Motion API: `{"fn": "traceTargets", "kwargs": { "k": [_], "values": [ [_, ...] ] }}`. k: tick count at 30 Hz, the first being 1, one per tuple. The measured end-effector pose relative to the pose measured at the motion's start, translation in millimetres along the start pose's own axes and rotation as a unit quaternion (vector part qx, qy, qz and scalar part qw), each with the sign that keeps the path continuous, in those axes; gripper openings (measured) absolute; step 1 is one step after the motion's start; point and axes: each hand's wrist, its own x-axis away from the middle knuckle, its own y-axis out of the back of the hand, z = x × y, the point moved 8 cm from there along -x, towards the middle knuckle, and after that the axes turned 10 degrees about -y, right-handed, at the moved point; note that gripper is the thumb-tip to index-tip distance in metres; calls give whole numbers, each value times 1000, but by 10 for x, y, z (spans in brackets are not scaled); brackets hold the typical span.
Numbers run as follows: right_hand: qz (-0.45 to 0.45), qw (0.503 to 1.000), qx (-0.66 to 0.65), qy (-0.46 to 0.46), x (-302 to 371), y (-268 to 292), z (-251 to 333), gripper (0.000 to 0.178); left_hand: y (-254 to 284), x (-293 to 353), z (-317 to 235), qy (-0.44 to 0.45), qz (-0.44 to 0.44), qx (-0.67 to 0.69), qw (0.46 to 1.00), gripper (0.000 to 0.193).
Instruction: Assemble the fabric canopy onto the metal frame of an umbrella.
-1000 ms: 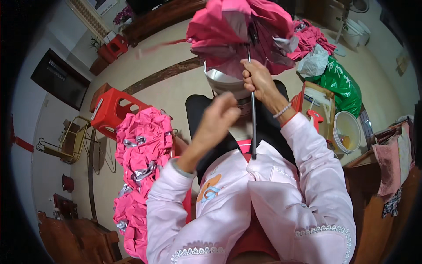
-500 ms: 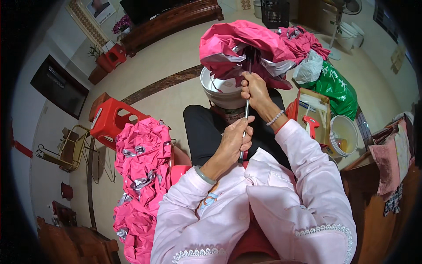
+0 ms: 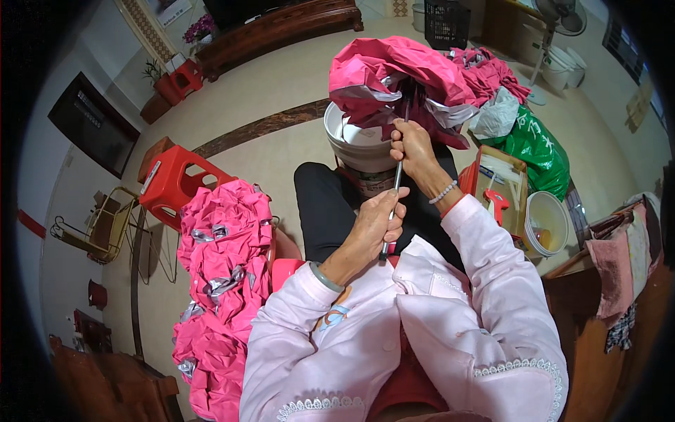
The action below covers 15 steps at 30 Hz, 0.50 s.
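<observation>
A partly folded pink umbrella (image 3: 401, 60) with a silvery underside points away from me over a white bucket (image 3: 358, 151). Its thin metal shaft (image 3: 399, 174) slants down toward my lap. My right hand (image 3: 416, 146), wearing a beaded bracelet, is wrapped round the shaft just below the bunched cloth. Lower down, near the shaft's dark end, the fingers of my left hand (image 3: 377, 224) close on it as well. Dark ribs show inside the canopy, but folds hide most of them. Another heap of bunched pink cloth (image 3: 489, 74) lies behind the umbrella to the right.
On my left, a pile of crumpled pink and silver cloth (image 3: 221, 281) rises beside a red stool (image 3: 179, 184). To the right stand a box (image 3: 520, 155) holding a red glue gun (image 3: 496, 202), a white tub (image 3: 547, 218) and a green bag (image 3: 538, 151).
The view has shifted slightly, and the umbrella appears a little farther right and lower. Both hands keep their places on the shaft.
</observation>
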Motion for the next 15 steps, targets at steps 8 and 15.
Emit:
{"fn": "traceTargets", "kwargs": {
  "k": [8, 15],
  "values": [
    [7, 1000, -9, -8, -5, 10, -22, 9, -13, 19, 7, 0, 7, -4, 1000, 34],
    [14, 998, -58, 0, -27, 2, -19, 11, -17, 86, -104, -6, 9, -6, 1000, 34]
  ]
}}
